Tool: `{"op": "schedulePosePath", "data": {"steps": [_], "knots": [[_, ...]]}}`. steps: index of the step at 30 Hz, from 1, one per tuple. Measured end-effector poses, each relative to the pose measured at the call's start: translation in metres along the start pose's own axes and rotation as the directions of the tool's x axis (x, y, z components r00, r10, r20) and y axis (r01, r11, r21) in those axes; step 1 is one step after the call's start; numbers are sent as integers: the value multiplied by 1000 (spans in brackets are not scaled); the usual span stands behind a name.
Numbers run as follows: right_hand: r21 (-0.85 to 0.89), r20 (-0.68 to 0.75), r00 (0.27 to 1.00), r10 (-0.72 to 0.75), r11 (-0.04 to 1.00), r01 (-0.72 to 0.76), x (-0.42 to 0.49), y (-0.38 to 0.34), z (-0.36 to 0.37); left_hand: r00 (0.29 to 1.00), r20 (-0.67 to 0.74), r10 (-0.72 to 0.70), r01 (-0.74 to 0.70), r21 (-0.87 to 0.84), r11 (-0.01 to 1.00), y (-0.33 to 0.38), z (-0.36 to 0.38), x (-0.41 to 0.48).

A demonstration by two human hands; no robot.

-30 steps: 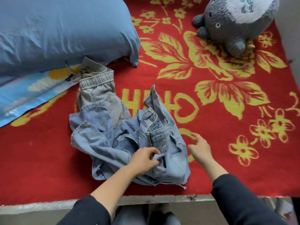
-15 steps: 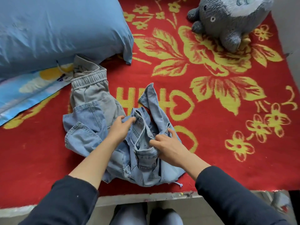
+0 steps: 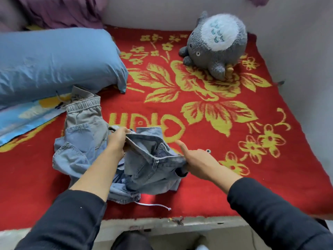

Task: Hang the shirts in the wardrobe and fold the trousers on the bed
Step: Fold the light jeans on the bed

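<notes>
Light blue denim trousers [image 3: 144, 170] bunched at the near edge of the red blanket with yellow flower pattern [image 3: 234, 186], waistband lifted and stretched between both hands.

Left hand [image 3: 117, 141]: fingers curled round the far end of the waistband, fingertips buried in cloth.

Right hand [image 3: 200, 161]: holds the near end. Thumb sticks out free, not touching fabric. Other fingers tucked under the denim, so the exact grip is hidden.

Legs of the denim pair are crumpled under the forearms, can't trace them. White drawstring [image 3: 155, 206] trails out from the lower hem side onto the blanket; can't tell which garment it belongs to.

Grey trousers with elastic waistband [image 3: 84, 112] lie just behind, partly under the denim, top end against the blue pillow [image 3: 54, 60]. Pillow is cut off at the left frame edge.

Grey round plush toy [image 3: 216, 46] sits at the far side, well apart from the clothes. Purple cloth [image 3: 59, 11] at the top left, blurred and cropped. Both dark sleeves [image 3: 270, 210] run out of frame.
</notes>
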State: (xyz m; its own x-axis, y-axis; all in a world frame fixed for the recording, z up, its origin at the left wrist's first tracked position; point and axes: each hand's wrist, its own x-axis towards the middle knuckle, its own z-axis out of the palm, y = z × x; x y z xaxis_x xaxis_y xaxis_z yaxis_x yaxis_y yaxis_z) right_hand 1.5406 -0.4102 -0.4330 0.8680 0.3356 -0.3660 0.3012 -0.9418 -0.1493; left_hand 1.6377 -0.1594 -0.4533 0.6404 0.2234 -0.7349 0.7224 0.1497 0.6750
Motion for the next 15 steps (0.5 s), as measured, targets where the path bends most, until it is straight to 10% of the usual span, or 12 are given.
{"op": "schedulePosePath", "data": {"steps": [7,15], "knots": [[-23,-203,955,215,974,-224,-97,98,-72,942,-125,313,-337,-312,888,28,67,-144],[185,-596,645,478,864,-469,-212,185,-172,879,20,476,-410,-474,779,72,143,-303]]}}
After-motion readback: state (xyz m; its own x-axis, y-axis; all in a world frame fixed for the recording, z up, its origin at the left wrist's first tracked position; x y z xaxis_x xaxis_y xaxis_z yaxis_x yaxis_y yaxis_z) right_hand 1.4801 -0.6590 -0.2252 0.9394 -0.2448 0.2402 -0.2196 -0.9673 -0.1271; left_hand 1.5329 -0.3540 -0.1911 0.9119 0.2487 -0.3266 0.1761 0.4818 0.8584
